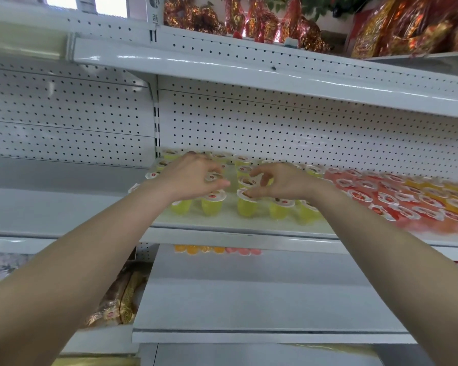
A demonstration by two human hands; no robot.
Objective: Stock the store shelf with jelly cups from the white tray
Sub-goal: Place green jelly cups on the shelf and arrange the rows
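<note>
Below the shelf [222, 228], nearest to me, a lower board [249, 299] juts out, bare on top, with a few orange and pink cups [217, 250] tucked far back under the shelf. Down to the left of it sit some gold-wrapped packs [117, 299].

Both bare forearms reach up over that board to the shelf. The left hand [193, 178] hangs over the left part of the shelf, fingers bent downward onto a lid among the yellow-green cups [245, 207], thumb stretched toward the other hand. The right hand [283, 184] is just beside it, fingers hooked, thumb tip at the rim of a front-row cup. The picture is smeared there, and I cannot tell whether either hand really grips a cup or only touches the lids.

The yellow-green cups stand upright in rows on the shelf, from its front edge back to the rear wall, lids up. To their right on the same shelf lie the red cups [381, 199], packed close, and beyond those, at the shelf's right end, the orange cups [434, 191].

Behind the shelf rises a white pegboard [275, 128]. Above it runs the top shelf [222, 64], loaded with red and gold foil bags [262, 19].
</note>
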